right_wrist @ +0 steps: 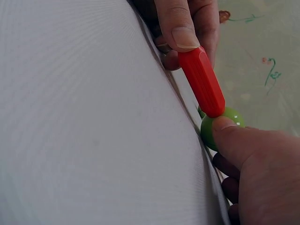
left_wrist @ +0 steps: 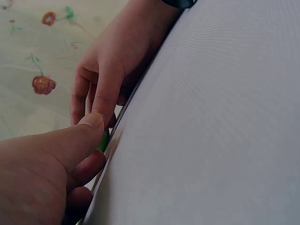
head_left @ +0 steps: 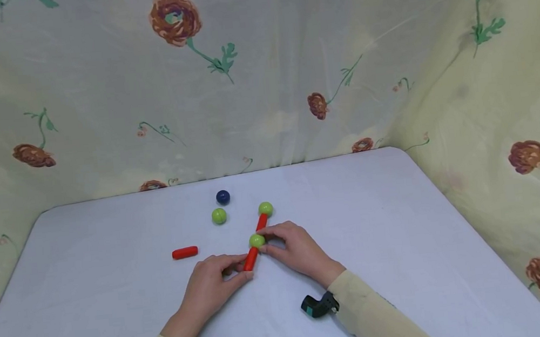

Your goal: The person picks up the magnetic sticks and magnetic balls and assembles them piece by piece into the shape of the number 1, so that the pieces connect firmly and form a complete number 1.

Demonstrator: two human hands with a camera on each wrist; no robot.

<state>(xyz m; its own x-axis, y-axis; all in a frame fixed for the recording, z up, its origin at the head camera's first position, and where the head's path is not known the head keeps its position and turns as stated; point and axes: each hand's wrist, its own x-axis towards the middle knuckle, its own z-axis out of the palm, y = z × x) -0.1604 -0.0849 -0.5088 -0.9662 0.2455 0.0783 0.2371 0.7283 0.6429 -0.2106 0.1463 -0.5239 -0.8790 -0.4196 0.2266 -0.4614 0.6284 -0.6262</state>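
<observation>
In the head view my left hand (head_left: pixel 212 282) pinches the near end of a red stick (head_left: pixel 250 259) between thumb and fingers. The stick's other end meets a green ball (head_left: pixel 257 240), which my right hand (head_left: pixel 297 250) holds between thumb and forefinger. Beyond that ball, a second red stick (head_left: pixel 261 222) runs up to another green ball (head_left: pixel 266 208), all in one line. The right wrist view shows the grooved red stick (right_wrist: pixel 202 82) against the green ball (right_wrist: pixel 208 133). In the left wrist view, my left hand (left_wrist: pixel 42 164) hides the stick.
Left of the line lie a loose red stick (head_left: pixel 185 252), a loose green ball (head_left: pixel 218 216) and a dark blue ball (head_left: pixel 223 197). They rest on a white-covered table (head_left: pixel 118 313). Flower-patterned cloth (head_left: pixel 259 55) hangs behind the table and along its right side.
</observation>
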